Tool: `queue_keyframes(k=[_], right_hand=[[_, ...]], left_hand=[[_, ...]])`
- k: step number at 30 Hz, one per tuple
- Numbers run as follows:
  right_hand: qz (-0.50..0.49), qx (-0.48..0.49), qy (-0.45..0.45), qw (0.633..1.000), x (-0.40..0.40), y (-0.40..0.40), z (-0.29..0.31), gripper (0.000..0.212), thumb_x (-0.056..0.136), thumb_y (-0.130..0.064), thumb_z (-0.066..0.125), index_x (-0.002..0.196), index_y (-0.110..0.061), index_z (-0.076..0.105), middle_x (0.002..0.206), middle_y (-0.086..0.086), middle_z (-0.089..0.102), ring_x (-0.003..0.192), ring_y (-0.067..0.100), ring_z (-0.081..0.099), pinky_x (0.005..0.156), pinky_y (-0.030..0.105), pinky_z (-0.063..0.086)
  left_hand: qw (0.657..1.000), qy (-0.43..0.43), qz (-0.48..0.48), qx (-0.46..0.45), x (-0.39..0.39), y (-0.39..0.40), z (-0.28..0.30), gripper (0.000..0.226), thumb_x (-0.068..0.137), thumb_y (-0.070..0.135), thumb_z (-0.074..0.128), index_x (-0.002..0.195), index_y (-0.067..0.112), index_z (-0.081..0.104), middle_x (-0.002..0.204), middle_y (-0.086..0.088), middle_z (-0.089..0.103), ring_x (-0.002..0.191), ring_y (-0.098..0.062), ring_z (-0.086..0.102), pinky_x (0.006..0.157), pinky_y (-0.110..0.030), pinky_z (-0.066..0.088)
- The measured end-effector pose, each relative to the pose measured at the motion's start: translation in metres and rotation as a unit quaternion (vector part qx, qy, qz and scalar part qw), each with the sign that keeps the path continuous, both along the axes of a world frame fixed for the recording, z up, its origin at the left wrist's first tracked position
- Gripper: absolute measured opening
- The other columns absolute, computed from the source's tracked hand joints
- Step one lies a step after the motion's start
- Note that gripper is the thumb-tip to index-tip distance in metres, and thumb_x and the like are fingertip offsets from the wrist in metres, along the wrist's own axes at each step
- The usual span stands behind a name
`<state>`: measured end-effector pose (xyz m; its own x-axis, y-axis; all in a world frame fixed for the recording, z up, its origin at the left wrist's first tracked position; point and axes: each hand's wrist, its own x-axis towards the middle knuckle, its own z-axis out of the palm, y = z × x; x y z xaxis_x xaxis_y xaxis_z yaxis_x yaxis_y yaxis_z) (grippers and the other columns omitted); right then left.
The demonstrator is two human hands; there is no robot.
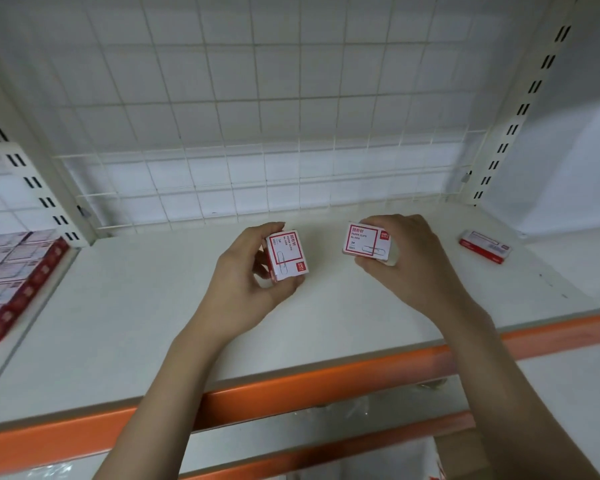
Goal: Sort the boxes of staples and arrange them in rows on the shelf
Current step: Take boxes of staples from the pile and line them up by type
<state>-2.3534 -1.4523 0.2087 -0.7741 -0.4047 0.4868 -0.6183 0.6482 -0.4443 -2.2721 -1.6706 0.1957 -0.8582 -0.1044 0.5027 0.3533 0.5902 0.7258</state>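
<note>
My left hand [246, 271] grips a small stack of white-and-red boxes [286, 256] just above the middle of the white shelf [125, 306], the printed face turned up. A little to the right, my right hand [409, 258] holds another stack of the same boxes [366, 241], fingers curled over its far side. The two stacks are apart, with a gap between them. One flat red-and-white box [485, 247] lies alone on the shelf at the right.
Rows of red-and-white boxes [11, 278] fill the neighbouring shelf at the left, past a slotted upright [32, 174]. A white wire grid [257, 133] backs the shelf. An orange front rail [309, 382] runs along the near edge, with a lower shelf beneath.
</note>
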Motion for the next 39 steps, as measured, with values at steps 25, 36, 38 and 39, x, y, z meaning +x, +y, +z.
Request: queue_keyframes(k=[25,36,38,39], right_hand=[[0.013,0.014,-0.053,0.998,0.11,-0.15,-0.01,0.045,0.077,-0.019,0.072,0.12,-0.02,0.057,0.111,-0.008,0.06,0.107,0.014,0.043,0.082,0.013,0.028],[0.058,0.001,-0.052,0.997,0.113,-0.143,-0.015,0.046,0.075,-0.017,0.075,0.118,-0.019,0.058,0.106,-0.006,0.062,0.105,0.015,0.045,0.079,0.014,0.028],[0.066,-0.006,-0.058,0.996,0.116,-0.139,-0.018,0.047,0.074,-0.017,0.076,0.118,-0.019,0.059,0.105,-0.009,0.06,0.105,0.014,0.045,0.079,0.014,0.028],[0.07,-0.006,-0.061,0.996,0.118,-0.138,-0.02,0.047,0.074,-0.018,0.076,0.118,-0.02,0.059,0.103,-0.011,0.059,0.105,0.013,0.044,0.079,0.014,0.029]], left_hand=[[0.997,-0.049,-0.041,-0.053,0.087,-0.152,0.003,0.079,0.072,0.01,0.078,0.13,0.038,0.033,0.105,0.004,0.045,0.093,0.009,0.044,0.08,-0.002,0.032],[0.997,-0.072,0.029,-0.02,0.116,-0.136,0.006,0.045,0.071,0.005,0.078,0.096,0.018,0.043,0.09,0.013,0.06,0.072,0.008,0.055,0.062,-0.006,0.04],[0.997,-0.065,0.032,-0.016,0.123,-0.132,0.003,0.042,0.071,0.006,0.078,0.097,0.016,0.046,0.101,0.011,0.06,0.077,0.001,0.056,0.065,-0.009,0.042],[0.998,-0.057,0.034,-0.02,0.126,-0.131,0.001,0.042,0.071,0.006,0.078,0.097,0.016,0.047,0.106,0.008,0.058,0.079,-0.004,0.056,0.067,-0.012,0.043]])
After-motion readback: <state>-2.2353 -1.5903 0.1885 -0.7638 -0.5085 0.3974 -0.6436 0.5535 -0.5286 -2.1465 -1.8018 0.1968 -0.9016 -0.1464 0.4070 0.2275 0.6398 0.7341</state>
